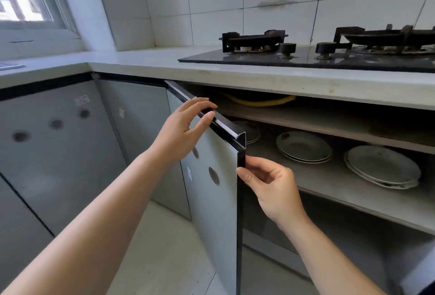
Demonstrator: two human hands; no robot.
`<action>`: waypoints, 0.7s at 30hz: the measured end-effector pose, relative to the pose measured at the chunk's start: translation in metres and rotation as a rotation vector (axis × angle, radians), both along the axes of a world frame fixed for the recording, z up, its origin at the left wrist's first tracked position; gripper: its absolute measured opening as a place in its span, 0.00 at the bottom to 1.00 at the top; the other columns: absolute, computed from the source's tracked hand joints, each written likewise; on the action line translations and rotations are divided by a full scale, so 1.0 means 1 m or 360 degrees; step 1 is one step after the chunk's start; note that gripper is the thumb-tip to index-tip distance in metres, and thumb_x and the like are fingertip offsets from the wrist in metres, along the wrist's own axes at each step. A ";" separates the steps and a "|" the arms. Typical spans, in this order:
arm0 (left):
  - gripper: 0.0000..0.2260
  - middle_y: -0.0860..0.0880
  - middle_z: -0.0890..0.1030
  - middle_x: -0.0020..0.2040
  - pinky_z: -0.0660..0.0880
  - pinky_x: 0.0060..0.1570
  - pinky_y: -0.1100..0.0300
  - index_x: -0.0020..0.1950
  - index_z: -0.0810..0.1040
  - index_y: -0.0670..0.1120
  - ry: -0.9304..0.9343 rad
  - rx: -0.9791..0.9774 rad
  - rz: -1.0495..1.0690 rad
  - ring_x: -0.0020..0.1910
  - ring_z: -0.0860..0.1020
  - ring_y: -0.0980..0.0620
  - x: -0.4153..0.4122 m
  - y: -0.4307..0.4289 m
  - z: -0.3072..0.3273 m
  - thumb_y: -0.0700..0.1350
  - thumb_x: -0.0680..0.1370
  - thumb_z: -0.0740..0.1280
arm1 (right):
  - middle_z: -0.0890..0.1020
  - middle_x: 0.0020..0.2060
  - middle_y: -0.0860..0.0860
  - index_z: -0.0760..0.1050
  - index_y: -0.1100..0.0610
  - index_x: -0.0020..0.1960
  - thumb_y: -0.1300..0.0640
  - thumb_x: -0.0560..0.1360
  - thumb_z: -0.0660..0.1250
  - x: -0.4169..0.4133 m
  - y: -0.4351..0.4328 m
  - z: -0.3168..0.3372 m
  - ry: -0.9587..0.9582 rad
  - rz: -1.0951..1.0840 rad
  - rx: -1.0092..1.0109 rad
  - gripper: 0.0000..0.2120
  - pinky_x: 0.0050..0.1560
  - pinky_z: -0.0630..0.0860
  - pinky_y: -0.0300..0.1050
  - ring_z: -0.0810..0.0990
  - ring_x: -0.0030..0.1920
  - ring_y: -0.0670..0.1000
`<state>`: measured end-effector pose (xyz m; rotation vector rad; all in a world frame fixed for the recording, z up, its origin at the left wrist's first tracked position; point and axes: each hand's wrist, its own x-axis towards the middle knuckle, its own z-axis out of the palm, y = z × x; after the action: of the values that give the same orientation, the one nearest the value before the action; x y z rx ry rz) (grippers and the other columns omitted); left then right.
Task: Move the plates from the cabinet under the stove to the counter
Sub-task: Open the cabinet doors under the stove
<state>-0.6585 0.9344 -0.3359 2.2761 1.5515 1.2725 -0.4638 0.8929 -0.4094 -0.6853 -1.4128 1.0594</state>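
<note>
While the cabinet door (211, 177) stands swung open under the stove (317, 59), I log both hands on it: left hand (181, 129) pinching its dark top rail between fingers and thumb, right hand (270, 188) closed on its free vertical edge just below the corner. Plates: three stacks on the middle shelf (341, 184), well right of the hands — left stack (249, 131) partly hidden by the door, middle stack (304, 146), right stack (383, 167). Desk (235, 71) above, pale.
</note>
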 end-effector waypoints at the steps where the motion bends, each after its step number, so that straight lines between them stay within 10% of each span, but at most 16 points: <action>1: 0.13 0.62 0.70 0.64 0.61 0.60 0.66 0.61 0.74 0.59 -0.0021 0.0002 -0.0001 0.65 0.66 0.63 -0.004 -0.004 0.000 0.56 0.79 0.57 | 0.85 0.41 0.41 0.82 0.38 0.41 0.50 0.61 0.73 -0.004 -0.001 -0.001 0.0008 0.0025 0.0008 0.10 0.44 0.76 0.31 0.83 0.44 0.43; 8: 0.14 0.58 0.75 0.63 0.69 0.65 0.50 0.60 0.77 0.56 -0.0317 0.0037 -0.0023 0.64 0.71 0.60 -0.034 -0.037 -0.006 0.56 0.78 0.60 | 0.86 0.42 0.46 0.84 0.46 0.45 0.55 0.62 0.74 -0.039 -0.012 -0.005 0.0089 0.0247 0.0063 0.12 0.45 0.77 0.34 0.84 0.44 0.45; 21: 0.13 0.50 0.79 0.57 0.70 0.54 0.70 0.56 0.80 0.46 -0.0355 -0.0010 0.0035 0.59 0.75 0.57 -0.079 -0.104 0.011 0.48 0.78 0.59 | 0.85 0.45 0.48 0.82 0.54 0.51 0.55 0.61 0.75 -0.125 -0.041 -0.015 0.0277 0.0335 0.0025 0.18 0.46 0.77 0.35 0.84 0.45 0.48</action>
<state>-0.7379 0.8305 -0.3247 2.0362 1.5039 1.4667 -0.5884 0.8515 -0.4245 -0.4280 -1.3603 1.2402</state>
